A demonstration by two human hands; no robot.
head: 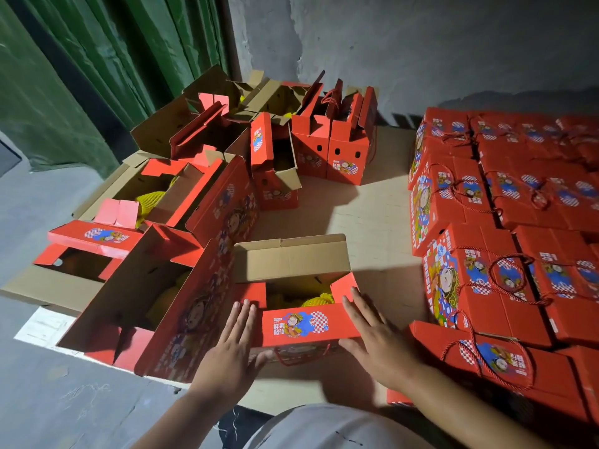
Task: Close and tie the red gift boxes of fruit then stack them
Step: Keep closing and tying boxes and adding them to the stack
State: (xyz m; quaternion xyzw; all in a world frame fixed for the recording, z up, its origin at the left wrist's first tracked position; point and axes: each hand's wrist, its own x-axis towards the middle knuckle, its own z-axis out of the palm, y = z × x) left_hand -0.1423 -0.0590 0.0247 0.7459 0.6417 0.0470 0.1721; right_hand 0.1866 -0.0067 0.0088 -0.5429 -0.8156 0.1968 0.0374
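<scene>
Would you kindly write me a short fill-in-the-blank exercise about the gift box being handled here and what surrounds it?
1. The left hand and right hand lie flat against the two ends of a gift box whose colour is ____.
2. The box's far brown flap stands ____.
3. The netting around the fruit inside is ____.
4. The closed boxes are stacked on the person's ____ side.

Missing words: red; open; yellow; right

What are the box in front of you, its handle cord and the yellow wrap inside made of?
Box: corrugated cardboard, red print outside, raw brown inside on the raised flap.
Cord: twisted red rope, probably synthetic.
Wrap: looks like yellow foam netting, from its mesh texture; partly hidden.
</scene>
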